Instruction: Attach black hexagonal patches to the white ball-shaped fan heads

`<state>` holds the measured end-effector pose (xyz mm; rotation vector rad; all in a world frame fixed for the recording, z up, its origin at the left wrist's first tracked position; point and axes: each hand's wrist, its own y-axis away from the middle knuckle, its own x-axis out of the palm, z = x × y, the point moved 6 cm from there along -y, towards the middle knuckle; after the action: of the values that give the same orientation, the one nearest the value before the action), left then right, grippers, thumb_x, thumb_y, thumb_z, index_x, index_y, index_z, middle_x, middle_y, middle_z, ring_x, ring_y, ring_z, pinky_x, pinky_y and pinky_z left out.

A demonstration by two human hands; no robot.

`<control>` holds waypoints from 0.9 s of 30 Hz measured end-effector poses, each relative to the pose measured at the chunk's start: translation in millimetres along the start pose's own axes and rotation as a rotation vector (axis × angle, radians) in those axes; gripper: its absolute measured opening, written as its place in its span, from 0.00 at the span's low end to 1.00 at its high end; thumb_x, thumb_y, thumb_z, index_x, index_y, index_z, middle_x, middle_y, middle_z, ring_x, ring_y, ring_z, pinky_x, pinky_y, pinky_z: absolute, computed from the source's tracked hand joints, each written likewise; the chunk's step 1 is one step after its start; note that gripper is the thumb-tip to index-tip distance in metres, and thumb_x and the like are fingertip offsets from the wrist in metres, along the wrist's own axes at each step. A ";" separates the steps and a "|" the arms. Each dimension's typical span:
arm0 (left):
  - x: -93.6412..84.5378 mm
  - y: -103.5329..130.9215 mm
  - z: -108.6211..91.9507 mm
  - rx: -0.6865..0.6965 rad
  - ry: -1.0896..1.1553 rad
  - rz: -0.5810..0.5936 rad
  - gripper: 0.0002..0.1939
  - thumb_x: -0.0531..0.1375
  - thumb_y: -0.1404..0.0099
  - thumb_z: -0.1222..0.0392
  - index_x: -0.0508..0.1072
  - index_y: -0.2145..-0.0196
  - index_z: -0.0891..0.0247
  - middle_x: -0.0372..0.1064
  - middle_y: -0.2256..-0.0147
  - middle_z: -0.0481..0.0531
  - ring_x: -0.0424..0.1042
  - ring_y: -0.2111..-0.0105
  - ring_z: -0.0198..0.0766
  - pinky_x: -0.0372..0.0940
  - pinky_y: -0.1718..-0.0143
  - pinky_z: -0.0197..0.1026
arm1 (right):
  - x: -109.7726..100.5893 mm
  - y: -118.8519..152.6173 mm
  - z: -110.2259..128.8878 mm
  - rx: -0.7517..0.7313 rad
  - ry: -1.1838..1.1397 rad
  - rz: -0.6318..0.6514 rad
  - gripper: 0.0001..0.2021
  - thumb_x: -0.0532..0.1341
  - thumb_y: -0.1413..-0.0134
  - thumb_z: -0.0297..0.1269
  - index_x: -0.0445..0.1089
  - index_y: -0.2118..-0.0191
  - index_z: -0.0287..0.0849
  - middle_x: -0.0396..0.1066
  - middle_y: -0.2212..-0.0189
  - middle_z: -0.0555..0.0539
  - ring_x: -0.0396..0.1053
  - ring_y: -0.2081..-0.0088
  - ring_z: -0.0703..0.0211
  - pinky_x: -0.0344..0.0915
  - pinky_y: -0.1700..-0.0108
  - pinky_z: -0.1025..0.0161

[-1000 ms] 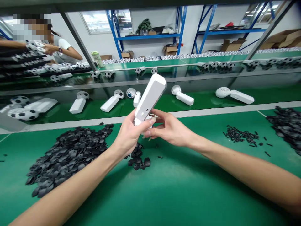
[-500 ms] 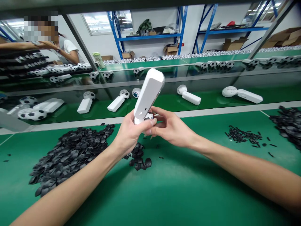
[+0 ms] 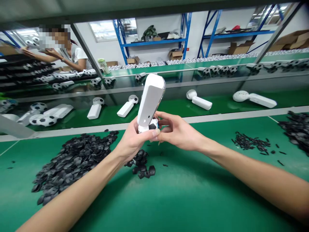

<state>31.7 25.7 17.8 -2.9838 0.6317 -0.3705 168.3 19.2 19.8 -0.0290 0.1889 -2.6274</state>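
Note:
A white handheld fan (image 3: 151, 100) with a football-patterned head (image 3: 153, 124) is held upside down above the green bench, its handle pointing up and leaning slightly right. My left hand (image 3: 132, 138) is closed around the head's left side, thumb across its lower front. My right hand (image 3: 180, 132) presses curled fingertips and thumb against the head's right edge; whether a small piece is also between them is hidden. Beneath the hands lies a small group of black pentagon-shaped pieces (image 3: 144, 170). To the left spreads a large heap of similar black pieces (image 3: 77, 161).
Thin black strips (image 3: 251, 141) and another dark heap (image 3: 296, 129) lie at right. Beyond the pale bench edge (image 3: 217, 116), several fans, one of them a white fan (image 3: 201, 102), rest on a green conveyor (image 3: 164, 106). A co-worker (image 3: 72, 54) stands behind racks at far left.
More of the football-patterned head now shows between my hands, and the handle stands a little more upright. Fans on the conveyor appear shifted rightward. The co-worker's arms have moved.

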 end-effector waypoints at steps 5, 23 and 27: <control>-6.0 -1.5 -6.6 0.011 0.001 0.126 0.25 0.77 0.42 0.61 0.78 0.48 0.61 0.75 0.63 0.51 0.76 0.66 0.40 0.75 0.63 0.41 | -3.3 0.9 6.0 0.043 -0.063 0.053 0.43 0.79 0.48 0.34 0.64 0.28 0.46 0.76 0.42 0.43 0.77 0.59 0.59 0.81 0.58 0.62; -9.1 -0.5 -7.0 0.018 -0.186 0.242 0.26 0.77 0.38 0.60 0.77 0.44 0.57 0.75 0.56 0.52 0.74 0.60 0.37 0.74 0.62 0.34 | -4.9 0.6 7.1 0.088 -0.167 0.016 0.28 0.82 0.53 0.47 0.78 0.48 0.46 0.78 0.41 0.41 0.75 0.41 0.41 0.83 0.54 0.53; -8.6 0.4 -5.8 0.038 -0.177 0.272 0.24 0.77 0.36 0.60 0.77 0.44 0.56 0.75 0.54 0.51 0.75 0.58 0.38 0.76 0.59 0.36 | -3.0 2.2 6.8 0.103 -0.214 -0.012 0.30 0.84 0.58 0.41 0.79 0.48 0.46 0.78 0.40 0.41 0.76 0.41 0.43 0.83 0.55 0.56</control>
<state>22.5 28.7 21.4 -2.7991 0.9800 -0.0975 172.4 17.9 26.2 -0.2758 -0.0203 -2.6192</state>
